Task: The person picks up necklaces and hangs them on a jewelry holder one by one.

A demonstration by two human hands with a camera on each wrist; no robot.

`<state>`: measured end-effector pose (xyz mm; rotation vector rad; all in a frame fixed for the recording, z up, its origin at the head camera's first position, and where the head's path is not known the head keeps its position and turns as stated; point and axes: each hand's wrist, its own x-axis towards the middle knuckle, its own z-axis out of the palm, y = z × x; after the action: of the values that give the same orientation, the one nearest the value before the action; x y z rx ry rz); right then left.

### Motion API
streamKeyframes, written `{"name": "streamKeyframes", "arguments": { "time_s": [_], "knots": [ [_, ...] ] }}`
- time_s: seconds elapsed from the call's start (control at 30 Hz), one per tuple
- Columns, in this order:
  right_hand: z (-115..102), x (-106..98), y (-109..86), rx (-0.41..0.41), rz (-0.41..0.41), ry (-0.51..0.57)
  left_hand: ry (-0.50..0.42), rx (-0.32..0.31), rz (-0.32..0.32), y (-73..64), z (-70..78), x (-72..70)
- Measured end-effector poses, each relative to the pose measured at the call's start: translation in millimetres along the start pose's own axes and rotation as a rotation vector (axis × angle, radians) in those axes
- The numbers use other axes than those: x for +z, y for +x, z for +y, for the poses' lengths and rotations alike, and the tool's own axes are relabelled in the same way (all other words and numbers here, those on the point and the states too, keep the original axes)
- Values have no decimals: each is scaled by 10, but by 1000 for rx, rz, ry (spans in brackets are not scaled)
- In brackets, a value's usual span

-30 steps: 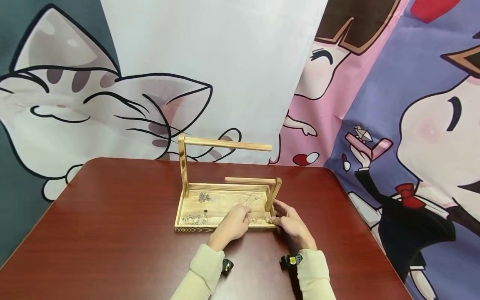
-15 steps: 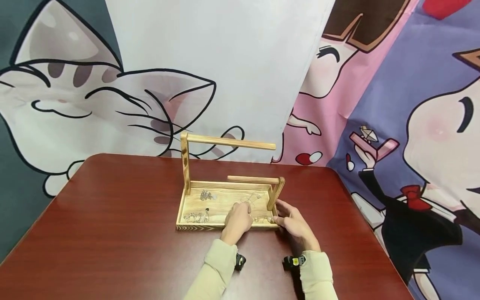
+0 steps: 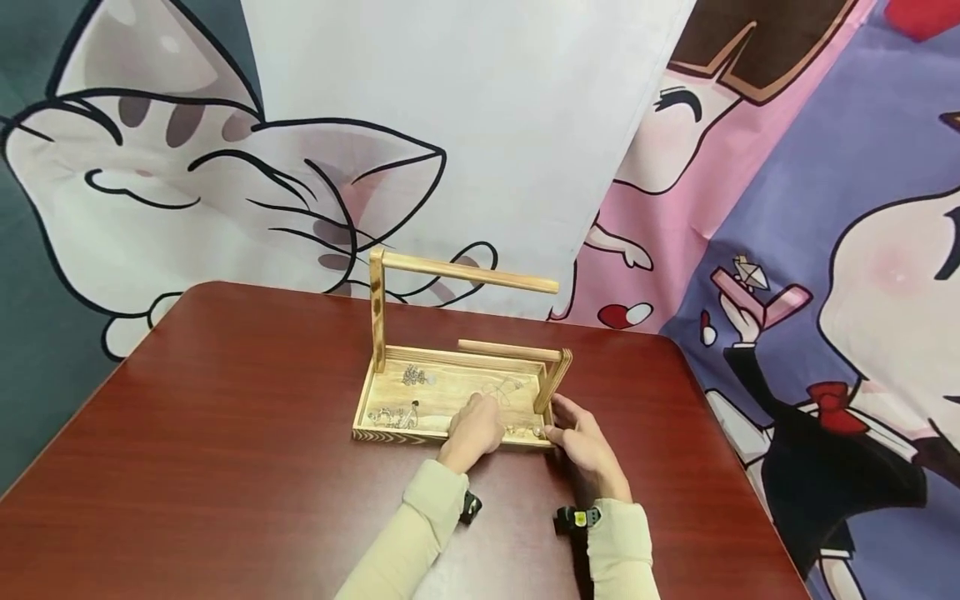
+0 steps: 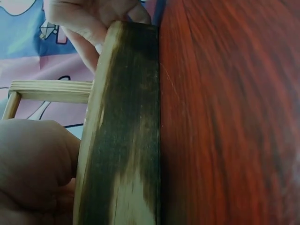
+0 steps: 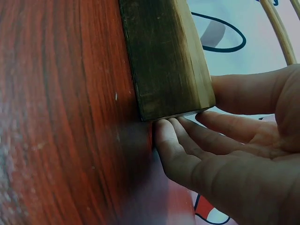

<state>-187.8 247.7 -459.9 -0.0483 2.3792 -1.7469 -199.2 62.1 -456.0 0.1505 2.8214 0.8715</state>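
the tray [image 3: 459,380] is pale yellow with dark streaks, the table [image 3: 225,433] grained red-brown, the sleeves [image 3: 397,537] cream

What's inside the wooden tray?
A silvery cluster back left, silvery jewelry front left, a thin strand back right, small pieces front right. Whatever the left grip covers is hidden.

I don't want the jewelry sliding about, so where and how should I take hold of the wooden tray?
Probably by both short end walls, from left and right, pinching each across its thickness: the tray sits flat, so that should keep it level. I'd avoid the upper bar and lower bar: each has one free end.
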Motion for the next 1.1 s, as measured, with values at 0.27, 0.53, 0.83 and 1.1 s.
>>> {"name": "streamKeyframes", "arguments": {
  "time_s": [0.27,0.53,0.83,1.1],
  "knots": [
    [3,-76,-5,5,6,2,-50,59,24,23,3,-17],
    [5,-67,25,-4,-18,-5,-13,64,34,51,-1,-1],
    [-20,-44,36,-20,-28,2,-38,193,-42,75,-85,-77],
    [21,-75,26,-10,-6,-26,-251,359,23,94,-156,-95]
  ]
}}
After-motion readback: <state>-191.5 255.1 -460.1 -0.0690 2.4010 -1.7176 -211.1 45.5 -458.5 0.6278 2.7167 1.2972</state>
